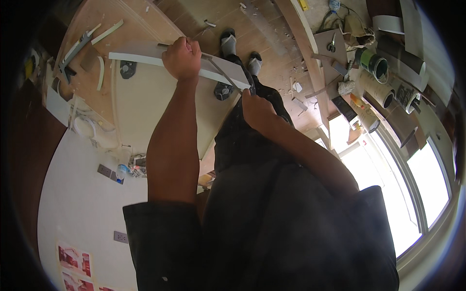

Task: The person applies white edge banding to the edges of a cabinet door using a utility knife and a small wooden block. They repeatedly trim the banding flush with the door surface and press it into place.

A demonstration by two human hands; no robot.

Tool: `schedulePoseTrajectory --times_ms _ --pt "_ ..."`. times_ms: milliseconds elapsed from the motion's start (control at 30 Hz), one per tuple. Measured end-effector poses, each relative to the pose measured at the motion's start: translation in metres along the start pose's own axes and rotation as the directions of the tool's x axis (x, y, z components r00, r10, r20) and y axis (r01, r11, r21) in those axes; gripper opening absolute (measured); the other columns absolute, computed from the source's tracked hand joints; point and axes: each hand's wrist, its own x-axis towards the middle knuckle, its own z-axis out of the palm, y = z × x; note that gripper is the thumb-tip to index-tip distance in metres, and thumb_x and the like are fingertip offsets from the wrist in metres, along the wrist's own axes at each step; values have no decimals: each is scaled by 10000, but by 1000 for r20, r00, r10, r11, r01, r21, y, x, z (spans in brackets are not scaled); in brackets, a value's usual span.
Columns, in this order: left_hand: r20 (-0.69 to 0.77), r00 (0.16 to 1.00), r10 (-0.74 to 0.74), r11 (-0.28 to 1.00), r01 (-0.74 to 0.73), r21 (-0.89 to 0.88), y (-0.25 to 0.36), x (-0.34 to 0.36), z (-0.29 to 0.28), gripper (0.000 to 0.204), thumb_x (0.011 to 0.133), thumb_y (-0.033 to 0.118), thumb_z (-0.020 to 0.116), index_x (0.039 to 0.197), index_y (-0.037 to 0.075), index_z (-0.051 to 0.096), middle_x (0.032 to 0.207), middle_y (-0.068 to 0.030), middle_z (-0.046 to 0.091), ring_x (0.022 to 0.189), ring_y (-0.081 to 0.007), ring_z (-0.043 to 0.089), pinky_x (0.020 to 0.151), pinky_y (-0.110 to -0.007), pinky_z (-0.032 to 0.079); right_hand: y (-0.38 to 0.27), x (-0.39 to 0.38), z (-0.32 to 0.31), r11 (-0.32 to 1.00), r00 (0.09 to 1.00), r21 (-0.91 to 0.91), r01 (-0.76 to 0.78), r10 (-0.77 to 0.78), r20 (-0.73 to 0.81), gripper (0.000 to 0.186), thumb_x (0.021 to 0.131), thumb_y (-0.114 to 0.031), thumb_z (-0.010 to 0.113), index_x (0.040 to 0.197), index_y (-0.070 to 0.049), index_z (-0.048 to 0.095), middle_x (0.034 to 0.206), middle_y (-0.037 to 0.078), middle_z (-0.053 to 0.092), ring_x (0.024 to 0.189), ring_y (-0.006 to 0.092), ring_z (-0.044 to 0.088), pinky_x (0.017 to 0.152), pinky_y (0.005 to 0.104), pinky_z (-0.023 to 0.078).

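My left hand (182,59) is closed over one end of a long flat metal tool that looks like a file (221,72). The end pokes out beyond the fist. My right hand (258,109) is wrapped round the other end, hiding its handle. The tool slants across a narrow white board (228,66) with a white edge, by that edge and near the board's right end. Two black pads or clamps (127,69) show beside the board's near edge, over a larger beige panel (160,106). Whether the tool touches the board's edge I cannot tell.
A caulking gun (80,46) and cut edging strips (100,72) lie on the wooden worktop at left. At right, cans (374,65), scissors (331,44) and mixed tools crowd a surface. Scraps (297,87) litter the floor near my feet. A white wall with sockets (110,173) stands at left.
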Motion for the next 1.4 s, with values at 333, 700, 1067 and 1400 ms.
schedulePoseTrajectory --times_ms 333,700,1067,1400 --pt "-20 999 -30 999 29 -35 4 -6 1 195 786 259 610 637 138 573 626 -26 608 627 -258 592 626 -415 431 9 1 7 1000 999 -11 24 -25 -23 206 914 -103 457 1064 35 481 859 263 681 850 393 703 725 477 579" --pt "-64 995 -73 992 66 -106 -1 -4 -4 182 773 261 635 655 127 598 617 -41 610 623 -255 600 638 -403 444 20 -10 -20 977 999 210 29 -32 8 259 997 -216 421 1020 36 477 801 302 641 784 478 644 701 555 505" --pt "-81 988 -131 982 118 -146 4 -5 -7 167 777 248 633 657 137 603 638 -38 623 663 -241 605 687 -378 449 9 6 -2 992 989 70 109 -101 -107 245 860 -70 502 1075 44 470 821 304 646 833 475 646 761 550 501" --pt "-158 975 -156 975 126 -185 -1 -8 -6 161 789 214 629 671 109 601 671 -48 634 702 -243 609 709 -378 452 24 26 -10 969 970 48 242 -240 -42 224 926 -111 451 1042 80 475 771 317 638 654 421 662 598 494 510"
